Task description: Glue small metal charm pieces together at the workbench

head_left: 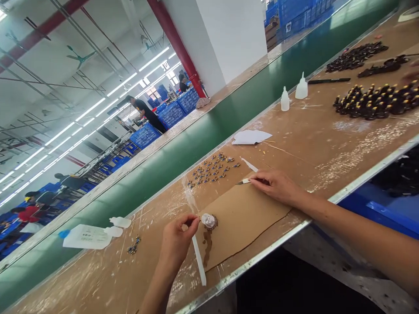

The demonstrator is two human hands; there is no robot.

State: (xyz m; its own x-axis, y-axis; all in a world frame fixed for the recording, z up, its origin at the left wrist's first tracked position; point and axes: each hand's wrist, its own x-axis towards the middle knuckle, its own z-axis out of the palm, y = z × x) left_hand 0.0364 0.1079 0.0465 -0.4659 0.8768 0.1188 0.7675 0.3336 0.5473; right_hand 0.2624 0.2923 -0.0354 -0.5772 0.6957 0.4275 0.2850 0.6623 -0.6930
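My left hand (176, 240) is closed in a pinch on something tiny that I cannot make out, just left of a small clear glue cap (209, 220) standing on a brown cardboard sheet (242, 218). My right hand (276, 185) lies on the bench with its fingers closed on a small knife (242, 181), blade pointing left. A cluster of several small blue and gold parts (211, 170) lies just beyond the knife. A white strip (198, 259) lies below my left hand.
White glue bottles (285, 99) stand farther along the workbench (327, 144), with dark parts (376, 101) in heaps beyond them. A flat white bottle (87, 237) lies at left. A green conveyor belt (196, 144) runs behind the bench. Other people and blue crates (172, 114) are in the background.
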